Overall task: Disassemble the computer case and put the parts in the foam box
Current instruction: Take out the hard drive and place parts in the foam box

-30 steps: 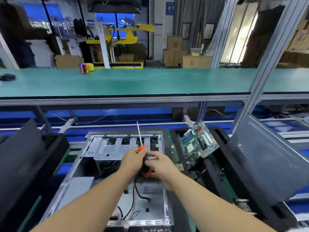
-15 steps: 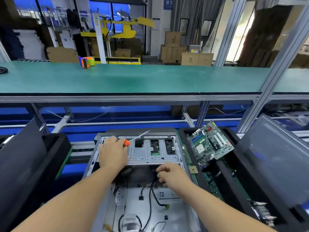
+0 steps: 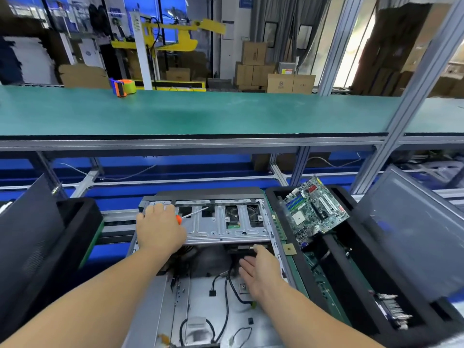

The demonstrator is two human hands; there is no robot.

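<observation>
The computer case [image 3: 200, 285] lies open in front of me, its bare metal floor facing up with loose black cables [image 3: 227, 297] trailing across it. Across its far end sits the silver drive cage [image 3: 226, 224], a perforated metal plate with several cut-outs.

My left hand [image 3: 159, 228] rests on the left part of that cage, fingers reaching to its far edge, and it grips a screwdriver [image 3: 192, 214]: the orange collar shows just beside my thumb and the thin shaft points right and away over the plate. My right hand [image 3: 261, 270] is inside the case just under the near edge of the cage, fingers straight and together, reaching toward a dark part in the shadow there; I cannot tell whether they touch it.

Just to the right of the case stands the black foam box [image 3: 356, 285], and a green motherboard [image 3: 313, 209] leans tilted in its far end. Another circuit board [image 3: 393, 310] with metal connectors lies lower in the box, near its close end. A dark panel [image 3: 414, 237] leans beyond the box on the right, and another dark panel [image 3: 27, 237] stands at my left. Beyond all this runs a long green table [image 3: 200, 114] carrying an orange tape dispenser [image 3: 123, 87], with cardboard boxes [image 3: 276, 71] stacked behind it.
</observation>
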